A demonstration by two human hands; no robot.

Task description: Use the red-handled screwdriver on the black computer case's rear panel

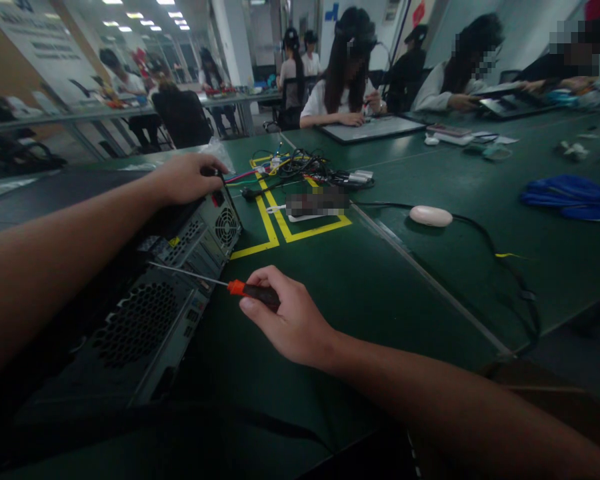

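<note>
A black and grey desktop computer case lies at the left, its rear panel with vent holes and slots facing right. My left hand is on the far end of the case, with the fingers curled over its edge; the arm hides part of the top. In my right hand is a screwdriver with an orange and black handle, gripped from the right. Its long shaft points left across the rear panel, and the tip lies close to the panel's upper edge. Whether the tip sits in a screw, I cannot tell.
Tangled cables lie beyond the case near yellow tape on the green table. A pale oval device sits on a black cord. Blue cloth is at the right. Across the table, a person works at a flat panel.
</note>
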